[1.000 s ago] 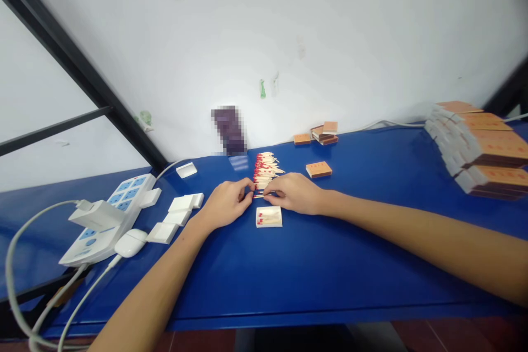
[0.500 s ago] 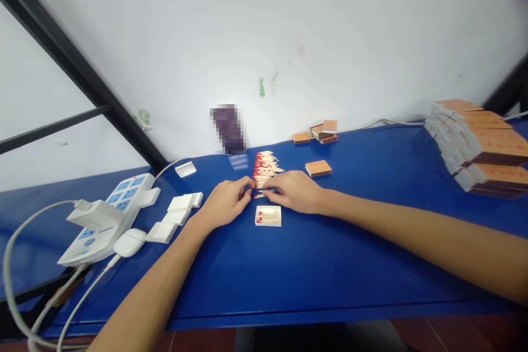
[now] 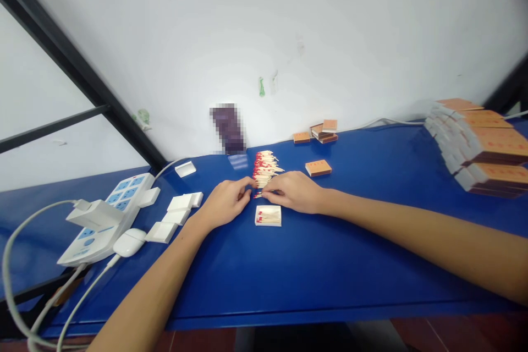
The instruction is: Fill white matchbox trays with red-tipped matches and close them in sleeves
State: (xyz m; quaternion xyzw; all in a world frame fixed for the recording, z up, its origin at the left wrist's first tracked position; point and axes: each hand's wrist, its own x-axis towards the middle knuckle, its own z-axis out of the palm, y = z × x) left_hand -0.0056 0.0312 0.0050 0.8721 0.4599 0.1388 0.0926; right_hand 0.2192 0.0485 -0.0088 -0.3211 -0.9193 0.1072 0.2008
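Fingertips of the left hand [image 3: 225, 204] and right hand [image 3: 295, 191] pinch a few matchsticks [image 3: 259, 194] at frame centre, just above the matchbox tray [image 3: 268, 215]. This tray already holds matches, and a large match pile [image 3: 264, 168] lies behind.

A single head camera looks forward and down. The left hand [image 3: 225, 204] and right hand [image 3: 295, 191] lie near, mid-frame.

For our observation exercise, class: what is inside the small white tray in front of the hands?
The tray holds matchsticks lying side by side, red heads at its left end. Those on top cover whatever lies under them.
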